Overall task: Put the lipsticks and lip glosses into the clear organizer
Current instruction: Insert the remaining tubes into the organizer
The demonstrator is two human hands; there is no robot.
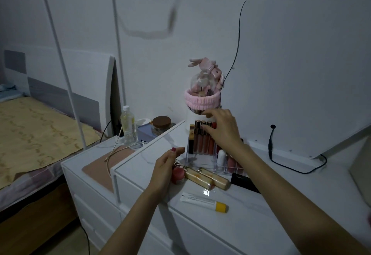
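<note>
The clear organizer (197, 161) stands on the white dresser top, with several lip glosses (202, 140) upright in its back row. My right hand (221, 129) hovers over those glosses, fingers spread, fingertips touching their caps; a red item shows under it, and I cannot tell whether it is held. My left hand (166, 166) rests just left of the organizer, fingers curled beside a round pink pot (178, 175). Two gold-toned tubes (208, 177) lie flat in front of the organizer. A white stick (221, 157) and pink items sit in the front compartments.
A white tube with a yellow cap (204, 202) lies near the front edge. A black flat case (244, 181) sits under my right forearm. Behind stand a domed jar with a pink headband (201, 99), a mirror (301, 63) and its black cable (271, 148). A lower side table at left holds a bottle (127, 125).
</note>
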